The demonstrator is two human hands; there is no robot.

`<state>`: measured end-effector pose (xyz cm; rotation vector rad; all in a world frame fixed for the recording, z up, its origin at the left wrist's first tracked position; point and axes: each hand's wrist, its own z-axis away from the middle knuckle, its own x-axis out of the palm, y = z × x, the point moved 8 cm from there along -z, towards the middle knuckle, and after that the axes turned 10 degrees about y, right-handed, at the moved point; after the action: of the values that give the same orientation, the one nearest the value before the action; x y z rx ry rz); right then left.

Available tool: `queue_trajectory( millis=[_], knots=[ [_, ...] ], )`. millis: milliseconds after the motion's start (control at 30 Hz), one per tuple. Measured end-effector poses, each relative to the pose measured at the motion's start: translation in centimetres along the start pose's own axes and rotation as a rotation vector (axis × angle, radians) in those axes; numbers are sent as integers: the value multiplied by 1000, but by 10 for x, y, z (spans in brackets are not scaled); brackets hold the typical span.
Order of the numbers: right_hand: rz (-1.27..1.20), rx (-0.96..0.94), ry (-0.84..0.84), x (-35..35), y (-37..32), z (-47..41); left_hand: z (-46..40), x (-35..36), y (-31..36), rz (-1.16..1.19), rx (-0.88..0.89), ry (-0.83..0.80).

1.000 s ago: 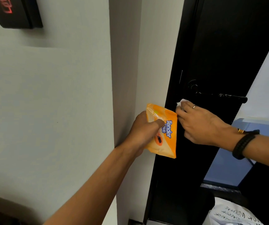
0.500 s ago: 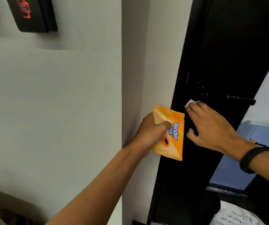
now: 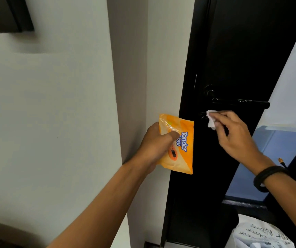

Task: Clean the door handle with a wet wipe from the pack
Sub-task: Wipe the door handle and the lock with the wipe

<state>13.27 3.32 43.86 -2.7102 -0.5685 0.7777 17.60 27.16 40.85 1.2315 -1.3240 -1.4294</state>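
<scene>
The left hand grips the orange wipe pack off to the side by the door edge, likely to keep it clear, while the right hand pinches a white wet wipe against the black door just below the lever handle, seemingly poised to rub it.

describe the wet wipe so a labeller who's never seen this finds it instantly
Start at the black door on the right and find its horizontal black lever handle. Just below the lever, the right hand pinches a small crumpled wet wipe against the door. It is the only white thing there, unlike the orange pack in the left hand.
</scene>
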Motion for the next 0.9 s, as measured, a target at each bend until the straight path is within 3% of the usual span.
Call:
queue_trajectory(
  millis=[67,133,300,500,567,667,800,900],
  knots=[
    [-11,22,53,3,4,1,-1,0,0,0,5,13],
    [-77,165,201,5,13,9,-1,0,-1,-2,5,28],
    [-497,762,612,48,30,54,1,1,-2,16,2,59],
    [-711,1034,689,87,15,67,3,1,-2,-2,3,96],
    [-716,1009,709,74,18,75,2,0,-3,0,-4,105],
    [-599,817,728,43,23,87,-1,0,-4,20,-12,101],
    [-303,411,567,20,11,47,-8,-3,-5,22,2,121],
    [-156,232,501,17,2,27,-9,-3,-8,40,-2,108]
  ],
)
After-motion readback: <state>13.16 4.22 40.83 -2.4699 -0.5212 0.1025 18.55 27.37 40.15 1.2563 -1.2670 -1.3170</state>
